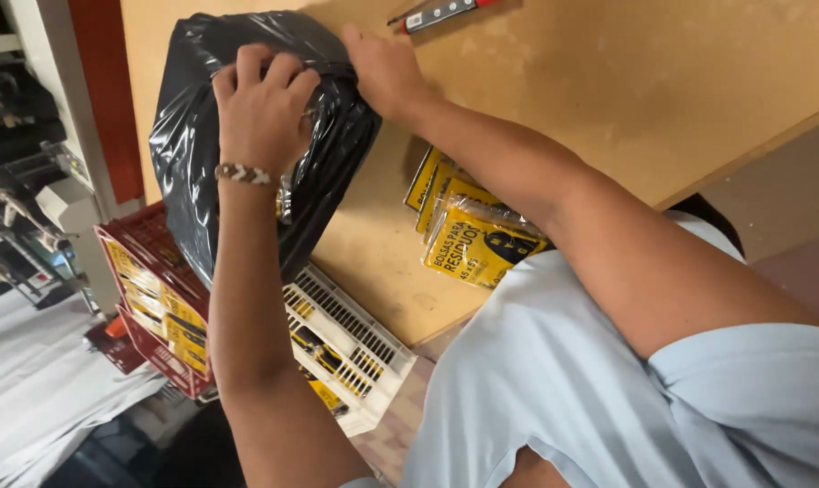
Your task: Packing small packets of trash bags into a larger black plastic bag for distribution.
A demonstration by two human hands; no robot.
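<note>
The black plastic bag [247,136] lies bundled on the bench [608,81]. The left hand [263,108] presses on it, fingers curled into the film. The right hand [384,68] pinches its far edge. Judged step: compressing and folding. Next move calls for firm, even pressure.
</note>
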